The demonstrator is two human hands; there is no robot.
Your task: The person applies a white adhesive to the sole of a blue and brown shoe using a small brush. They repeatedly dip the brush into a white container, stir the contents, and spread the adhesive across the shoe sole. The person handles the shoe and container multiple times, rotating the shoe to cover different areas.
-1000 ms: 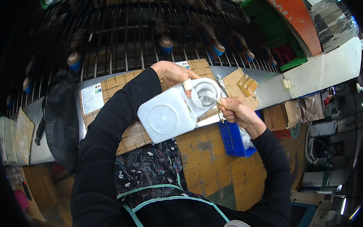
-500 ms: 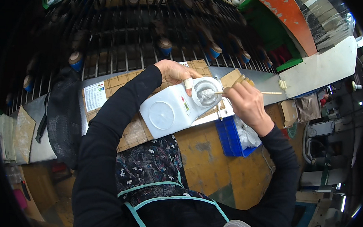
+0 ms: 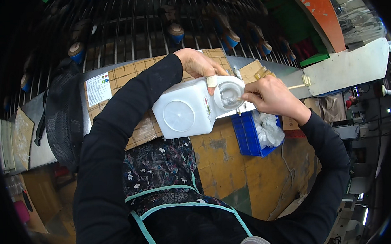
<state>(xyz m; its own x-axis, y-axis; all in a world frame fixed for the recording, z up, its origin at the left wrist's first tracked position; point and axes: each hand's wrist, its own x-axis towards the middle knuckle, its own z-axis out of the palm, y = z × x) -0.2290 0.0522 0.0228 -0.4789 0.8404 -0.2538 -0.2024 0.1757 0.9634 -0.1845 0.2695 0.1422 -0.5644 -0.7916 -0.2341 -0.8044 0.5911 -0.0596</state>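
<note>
A white plastic jug [image 3: 182, 116] with a boxy body lies tilted, its wide mouth turned to the right. My left hand [image 3: 200, 68] is wrapped over its neck from the far side, with a pale wrap around one finger. Inside the mouth sits white paste [image 3: 230, 96]. My right hand [image 3: 271, 97] is closed in a pinch at the rim of the mouth. A thin wooden stick [image 3: 295, 86] shows beyond the knuckles; its working end is mostly hidden by the fingers and the rim.
Beneath the jug is a cardboard sheet [image 3: 133, 70] on the bench. A blue basket [image 3: 248, 139] with crumpled white plastic stands to the right. Shoes with blue parts [image 3: 175, 34] sit on the metal rack ahead. A black mesh bag [image 3: 64, 115] lies on the left.
The right hand has moved closer to the jug's mouth, and the stick's end has gone deeper out of sight. The clump of white paste at the mouth looks smaller.
</note>
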